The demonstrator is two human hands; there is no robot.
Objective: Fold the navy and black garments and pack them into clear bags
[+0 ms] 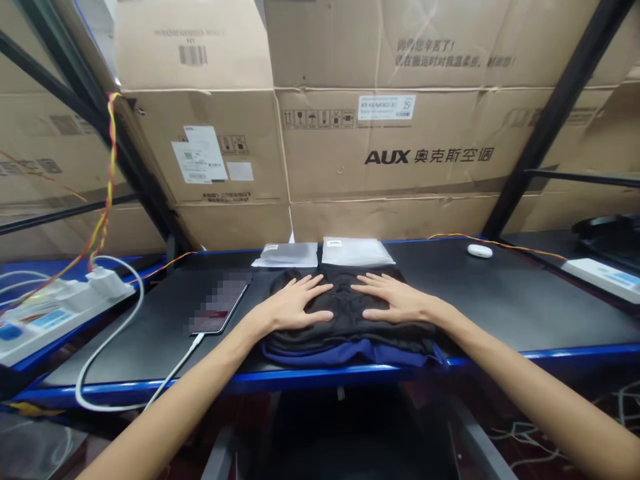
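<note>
A folded black garment (345, 327) lies near the front edge of the dark tabletop, over a layer of dark blue cloth (345, 353) that shows along its front. Flat on its left part rests my left hand (297, 303), fingers spread and thumb pointing inward. My right hand (393, 298) lies flat on the right part in the same way, fingers apart. Neither hand grips anything. Just behind the cloth are two flat, clear plastic packets, the left packet (287, 255) and the right packet (356, 252).
A phone (223, 307) on a white charging cable (115, 333) lies to the left. Power strips stand at the left (65, 307) and right (607, 277). A small white case (479, 251) sits at the back right. Large cardboard (400, 180) walls the back between black metal posts.
</note>
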